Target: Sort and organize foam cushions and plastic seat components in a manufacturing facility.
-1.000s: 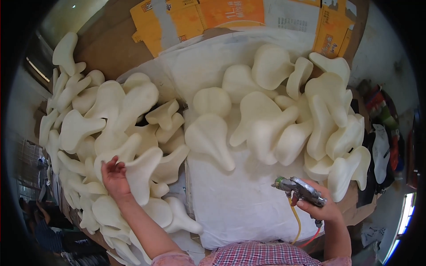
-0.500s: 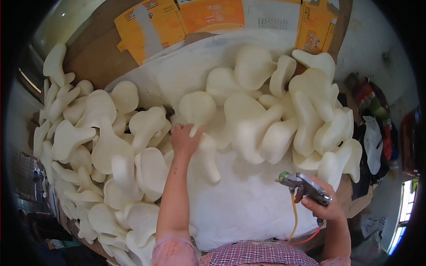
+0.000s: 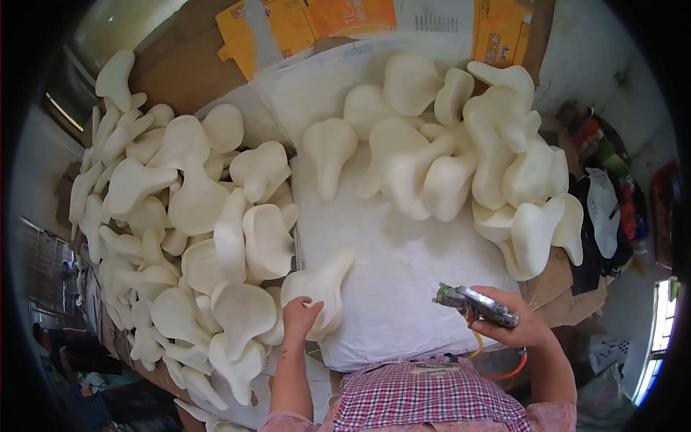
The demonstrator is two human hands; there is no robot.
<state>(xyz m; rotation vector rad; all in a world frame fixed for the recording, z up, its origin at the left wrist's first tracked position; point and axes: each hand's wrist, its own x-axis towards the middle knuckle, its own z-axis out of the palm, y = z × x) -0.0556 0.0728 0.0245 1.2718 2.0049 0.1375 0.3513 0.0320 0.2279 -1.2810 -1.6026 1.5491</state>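
A cream foam bicycle saddle pad (image 3: pixel 327 284) lies at the front left of the white-covered surface, its narrow end pointing away and to the right. My left hand (image 3: pixel 300 317) grips the near edge of this pad, thumb on its upper face. To the right, my right hand (image 3: pixel 507 317) is wrapped round a metal spray gun (image 3: pixel 479 305) with its nozzle turned left. A yellow hose and a red hose (image 3: pixel 515 366) run below the gun. Farther back stands another saddle pad (image 3: pixel 330 155), its narrow end toward me.
A large heap of saddle pads (image 3: pixel 194 205) fills the left side. More pads (image 3: pixel 410 169) are piled at the back and right of the white sheet (image 3: pixel 403 281). Orange printed cardboard (image 3: pixel 349 16) lines the back. Dark cloths and bags (image 3: pixel 608 209) lie at the far right.
My left hand has come back toward my body from the middle of the sheet and now grips a pad close by. The spray gun has shifted slightly left. The whole view has shifted.
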